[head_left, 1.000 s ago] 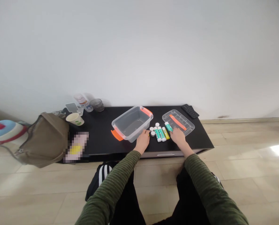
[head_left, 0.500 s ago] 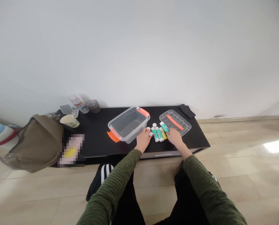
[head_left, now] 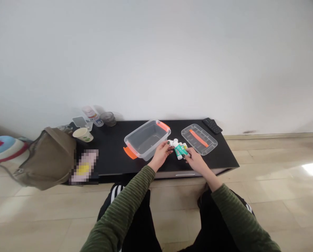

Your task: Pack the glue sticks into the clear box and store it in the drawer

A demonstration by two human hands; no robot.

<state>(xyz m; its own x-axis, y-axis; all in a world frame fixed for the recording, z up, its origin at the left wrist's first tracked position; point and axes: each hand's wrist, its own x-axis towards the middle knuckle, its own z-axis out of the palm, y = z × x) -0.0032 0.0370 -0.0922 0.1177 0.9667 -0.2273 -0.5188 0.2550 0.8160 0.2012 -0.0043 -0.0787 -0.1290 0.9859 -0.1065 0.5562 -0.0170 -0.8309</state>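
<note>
My right hand (head_left: 195, 159) is closed on a green-and-white glue stick (head_left: 181, 149), tilted with its white end towards my left hand. With finger and thumb, my left hand (head_left: 159, 154) pinches a small white piece (head_left: 170, 142) that looks like a cap, close against that end; whether the two touch I cannot tell. Under the held stick lie more glue sticks, one green (head_left: 178, 155) and one with a yellow label (head_left: 185, 145), partly hidden. Left of them stands a clear plastic box (head_left: 145, 140) with orange latches, its top uncovered and nothing visible inside.
The box's clear lid (head_left: 211, 141) with an orange handle lies on the black cabinet (head_left: 114, 159) at the right. Behind it is a black keypad-like object (head_left: 212, 125). Leftward stand a paper cup (head_left: 82, 134), a glass (head_left: 108, 119), a spray bottle (head_left: 93, 115) and a brown bag (head_left: 48, 157).
My right hand has brought the glue stick left, over the others. My left hand has lifted a white piece and moved it towards the stick's end. The view has shifted slightly.
</note>
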